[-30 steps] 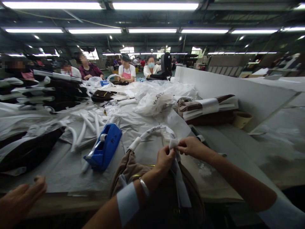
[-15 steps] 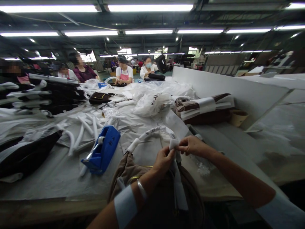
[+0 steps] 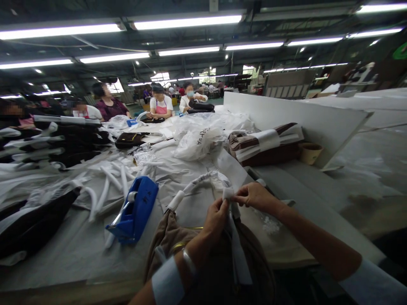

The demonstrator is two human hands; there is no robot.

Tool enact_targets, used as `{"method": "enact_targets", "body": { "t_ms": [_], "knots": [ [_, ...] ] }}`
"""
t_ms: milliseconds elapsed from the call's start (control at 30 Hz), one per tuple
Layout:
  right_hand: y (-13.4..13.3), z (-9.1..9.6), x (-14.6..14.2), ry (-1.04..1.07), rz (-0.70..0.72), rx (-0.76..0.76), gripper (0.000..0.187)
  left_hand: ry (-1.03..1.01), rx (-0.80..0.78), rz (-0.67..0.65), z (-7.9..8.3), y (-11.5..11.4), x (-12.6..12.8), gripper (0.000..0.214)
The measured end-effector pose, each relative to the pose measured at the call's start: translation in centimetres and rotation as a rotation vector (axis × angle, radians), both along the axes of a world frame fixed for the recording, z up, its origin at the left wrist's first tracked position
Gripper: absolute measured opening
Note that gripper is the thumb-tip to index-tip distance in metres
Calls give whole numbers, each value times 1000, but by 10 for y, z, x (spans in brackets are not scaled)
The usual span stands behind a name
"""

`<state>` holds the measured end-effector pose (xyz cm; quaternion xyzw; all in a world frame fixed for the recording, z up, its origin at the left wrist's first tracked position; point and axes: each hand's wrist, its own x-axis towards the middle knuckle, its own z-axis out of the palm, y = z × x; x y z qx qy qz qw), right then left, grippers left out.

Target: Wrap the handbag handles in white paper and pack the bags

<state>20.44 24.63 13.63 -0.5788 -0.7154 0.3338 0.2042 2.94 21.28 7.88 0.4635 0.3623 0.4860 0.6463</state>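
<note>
A brown handbag stands at the near table edge, its curved handle wrapped in white foam. My left hand and my right hand meet at the handle's right end. Both pinch a white wrap piece around the strap there, fingers closed on it. A white strip hangs down from that spot over the bag's front.
A blue tape dispenser sits left of the bag. White foam tubes, stacked dark bags, plastic bags and a wrapped brown bag cover the table. A white panel runs along the right. Other people sit at the far end.
The view has tilted and shifted slightly. Another person's hand at the lower left has left the picture. My hands stay pinched on the wrap at the handle.
</note>
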Motion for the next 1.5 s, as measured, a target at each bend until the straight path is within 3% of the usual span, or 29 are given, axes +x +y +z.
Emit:
{"method": "enact_targets", "body": {
  "t_ms": [167,400,667,833,1067,1200,1333,1500],
  "knots": [
    [-3,-10,-1,37,-73,83,50,-49,-34,2,-1,-1,0,50],
    [-12,-29,-5,243,-156,125,44,-45,-80,15,2,-2,-1,52],
    [-14,-37,4,426,26,108,34,-44,-78,8,2,-4,-2,48],
    [-19,-40,3,399,-30,142,24,-44,-82,8,-2,-1,-2,48],
    [-19,-38,-7,430,-97,133,26,-27,-94,-23,3,-3,-3,45],
    [-21,-41,-16,352,-137,247,17,-38,-102,-26,3,-2,-3,44],
    [-25,-43,-24,265,-176,333,23,-30,-122,-18,3,-1,-4,47],
    [-19,-47,-26,403,-126,275,29,-52,-161,-31,5,-1,-5,48]
  ]
}}
